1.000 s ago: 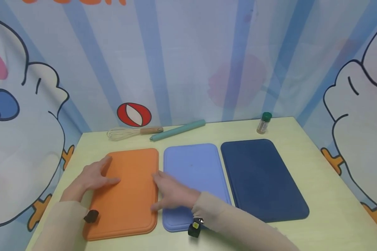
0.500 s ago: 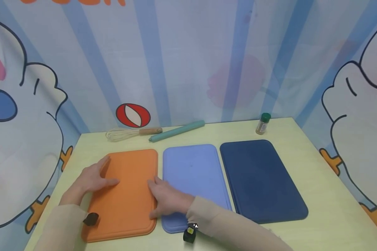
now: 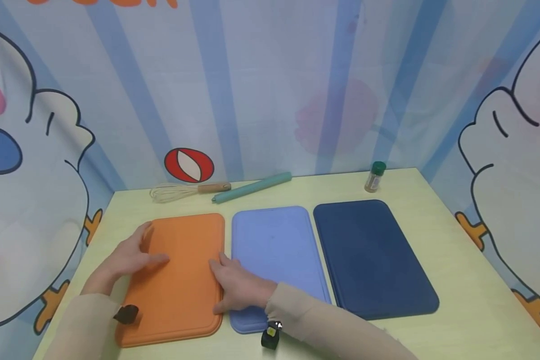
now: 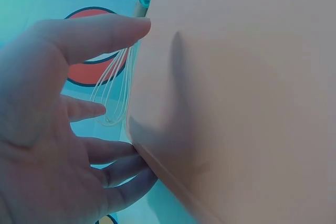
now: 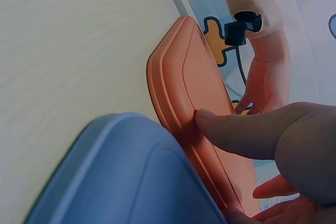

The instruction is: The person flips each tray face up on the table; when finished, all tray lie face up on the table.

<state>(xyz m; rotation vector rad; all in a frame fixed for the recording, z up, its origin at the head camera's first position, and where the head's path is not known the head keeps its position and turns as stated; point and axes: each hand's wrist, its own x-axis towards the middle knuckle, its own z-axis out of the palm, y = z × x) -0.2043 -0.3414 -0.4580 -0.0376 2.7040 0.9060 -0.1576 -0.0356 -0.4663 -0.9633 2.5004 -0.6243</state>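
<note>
An orange cutting board lies flat at the left of the table. My left hand rests at its left edge, thumb stretched over the surface; in the left wrist view the lower fingers touch the rim. On the opposite side, my right hand lies against the board's right edge with fingers spread. Its thumb touches the orange rim in the right wrist view. Under the right forearm is a light blue board, partly hidden. Neither hand is curled round anything.
A dark blue board lies to the right. Along the back are a whisk, a teal rolling pin and a green-capped spice jar. A printed cloth stands behind the pale table.
My right hand has moved slightly left and down onto the orange board's right edge. The left hand has stayed in place, and the whole view has shifted a little.
</note>
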